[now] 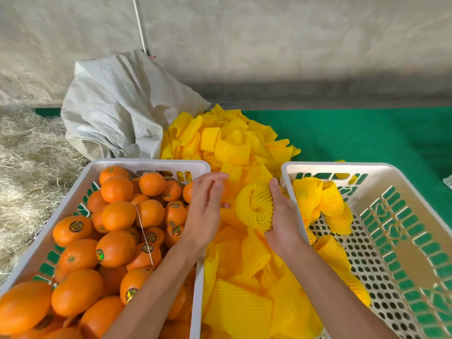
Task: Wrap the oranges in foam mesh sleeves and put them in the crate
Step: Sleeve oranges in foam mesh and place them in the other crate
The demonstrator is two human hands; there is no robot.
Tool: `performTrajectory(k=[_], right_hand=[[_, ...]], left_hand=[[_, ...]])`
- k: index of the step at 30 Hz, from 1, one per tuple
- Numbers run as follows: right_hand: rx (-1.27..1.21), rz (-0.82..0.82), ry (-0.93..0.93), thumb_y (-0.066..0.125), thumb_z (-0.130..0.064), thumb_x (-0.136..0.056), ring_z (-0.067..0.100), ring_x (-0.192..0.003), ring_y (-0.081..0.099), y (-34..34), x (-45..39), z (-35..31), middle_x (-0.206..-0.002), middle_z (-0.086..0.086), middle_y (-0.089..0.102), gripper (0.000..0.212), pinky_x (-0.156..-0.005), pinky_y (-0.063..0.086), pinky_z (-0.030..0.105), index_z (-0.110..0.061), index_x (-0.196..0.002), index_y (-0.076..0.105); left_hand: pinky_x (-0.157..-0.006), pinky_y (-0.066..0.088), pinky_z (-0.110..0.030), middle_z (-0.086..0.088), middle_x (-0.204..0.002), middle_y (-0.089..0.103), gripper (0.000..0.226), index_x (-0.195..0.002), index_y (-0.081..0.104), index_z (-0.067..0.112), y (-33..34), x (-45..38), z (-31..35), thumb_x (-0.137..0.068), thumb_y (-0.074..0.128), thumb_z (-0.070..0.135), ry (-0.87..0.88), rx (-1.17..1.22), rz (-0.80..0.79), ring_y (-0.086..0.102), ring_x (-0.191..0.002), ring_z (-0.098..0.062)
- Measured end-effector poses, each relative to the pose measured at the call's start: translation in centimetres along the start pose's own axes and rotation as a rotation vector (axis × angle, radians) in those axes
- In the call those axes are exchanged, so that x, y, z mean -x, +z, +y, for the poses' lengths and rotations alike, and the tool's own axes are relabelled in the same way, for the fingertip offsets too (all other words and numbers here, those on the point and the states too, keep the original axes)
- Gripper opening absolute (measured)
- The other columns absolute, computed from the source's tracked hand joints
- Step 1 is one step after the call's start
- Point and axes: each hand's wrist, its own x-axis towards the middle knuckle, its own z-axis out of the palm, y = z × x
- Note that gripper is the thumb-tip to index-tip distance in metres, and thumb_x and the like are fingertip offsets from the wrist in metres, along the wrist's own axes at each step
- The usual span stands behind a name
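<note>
A white crate (80,189) on the left is full of bare oranges (118,215). Between the crates lies a heap of yellow foam mesh sleeves (234,148). My right hand (281,216) holds an orange wrapped in a yellow mesh sleeve (254,207) over the heap, close to the right crate's left wall. My left hand (208,204) hovers just left of it, above the left crate's right rim, fingers apart and holding nothing. The white crate on the right (406,260) holds several wrapped oranges (318,199) along its left side.
A crumpled white woven sack (117,106) sits behind the left crate against a pale wall. Straw (27,167) covers the ground at left. Green matting (367,133) lies behind and under the right crate.
</note>
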Motion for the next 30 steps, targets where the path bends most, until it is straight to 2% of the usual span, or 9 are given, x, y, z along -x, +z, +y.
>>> performTrajectory(k=[2, 4, 6, 10, 13, 18, 21, 25, 30], right_hand=[[0.123, 0.138, -0.209, 0.055, -0.047, -0.103, 0.020, -0.054, 0.054, -0.1, 0.1, 0.2, -0.062, 0.003, 0.056, 0.049, -0.052, 0.044, 0.030, -0.021, -0.062, 0.055], [0.237, 0.180, -0.423, 0.052, -0.042, -0.107, 0.011, -0.048, 0.026, -0.2, 0.2, 0.3, -0.055, -0.001, 0.029, 0.053, -0.045, 0.023, 0.026, -0.024, -0.060, 0.034], [0.298, 0.160, -0.541, 0.049, -0.039, -0.109, 0.009, -0.049, 0.021, 0.0, 0.4, 0.4, -0.055, -0.003, 0.024, 0.053, -0.043, 0.020, 0.023, -0.023, -0.062, 0.030], [0.333, 0.111, -0.574, 0.047, -0.042, -0.109, 0.004, -0.050, 0.023, 0.1, 0.7, 0.6, -0.056, -0.013, 0.026, 0.049, -0.043, 0.023, 0.019, -0.030, -0.064, 0.035], [0.343, 0.125, -0.569, 0.047, -0.044, -0.109, 0.004, -0.054, 0.026, -0.1, 0.8, 0.3, -0.058, -0.012, 0.029, 0.049, -0.047, 0.027, 0.018, -0.030, -0.063, 0.037], [0.361, 0.042, -0.507, 0.049, -0.055, -0.105, 0.010, -0.057, 0.033, -0.2, 0.8, 0.2, -0.061, -0.004, 0.035, 0.049, -0.051, 0.031, 0.026, -0.025, -0.066, 0.044], [0.389, -0.027, -0.483, 0.050, -0.056, -0.104, 0.014, -0.061, 0.038, -0.5, 0.7, 0.4, -0.064, 0.001, 0.038, 0.052, -0.054, 0.034, 0.029, -0.019, -0.068, 0.047], [0.367, -0.116, -0.463, 0.051, -0.058, -0.102, 0.015, -0.064, 0.041, -0.4, 0.5, 0.6, -0.068, 0.006, 0.042, 0.059, -0.055, 0.037, 0.025, -0.007, -0.073, 0.048], [0.359, -0.087, -0.437, 0.055, -0.053, -0.102, 0.022, -0.067, 0.042, -0.4, 0.6, 0.5, -0.071, 0.024, 0.040, 0.062, -0.062, 0.038, 0.037, 0.003, -0.077, 0.049]], left_hand=[[-0.087, 0.061, -0.042, 0.001, -0.141, 0.049, 0.038, -0.135, 0.062, 0.032, -0.7, 0.0, 0.5, -0.102, 0.044, 0.027, -0.050, 0.117, 0.026, 0.054, -0.124, -0.022], [-0.098, 0.056, -0.038, 0.008, -0.148, 0.048, 0.048, -0.146, 0.053, 0.033, -1.3, 0.0, 0.8, -0.099, 0.046, 0.022, -0.020, 0.093, 0.024, 0.051, -0.133, -0.017], [-0.102, 0.051, -0.026, 0.009, -0.147, 0.053, 0.054, -0.150, 0.049, 0.031, -1.2, 0.3, 1.5, -0.097, 0.058, 0.026, -0.057, 0.133, 0.016, 0.053, -0.133, -0.008], [-0.095, 0.054, -0.030, -0.009, -0.118, 0.075, 0.048, -0.120, 0.073, 0.015, 0.5, 1.1, 2.3, -0.078, 0.084, 0.036, -0.197, 0.229, -0.168, 0.068, -0.111, -0.018], [-0.105, 0.049, -0.039, -0.010, -0.130, 0.070, 0.048, -0.106, 0.080, 0.022, 0.8, 1.1, 2.2, -0.064, 0.086, 0.046, -0.290, 0.241, -0.207, 0.064, -0.119, -0.017], [-0.115, 0.043, -0.057, -0.021, -0.132, 0.068, 0.086, -0.130, 0.068, 0.004, -0.3, 0.7, 1.7, -0.064, 0.094, 0.053, -0.440, 0.394, -0.407, 0.061, -0.128, -0.039], [-0.109, 0.047, -0.055, -0.023, -0.126, 0.068, 0.084, -0.123, 0.065, -0.002, -0.4, 0.8, 1.8, -0.065, 0.094, 0.052, -0.428, 0.398, -0.411, 0.064, -0.118, -0.036], [-0.095, 0.056, -0.046, -0.011, -0.116, 0.068, 0.066, -0.113, 0.071, 0.021, -0.9, 0.4, 1.7, -0.060, 0.097, 0.051, -0.459, 0.426, -0.477, 0.067, -0.108, -0.029], [-0.085, 0.056, -0.042, -0.008, -0.105, 0.069, 0.071, -0.107, 0.066, 0.016, -0.4, 0.4, 2.2, -0.056, 0.096, 0.057, -0.445, 0.406, -0.479, 0.066, -0.099, -0.026]])
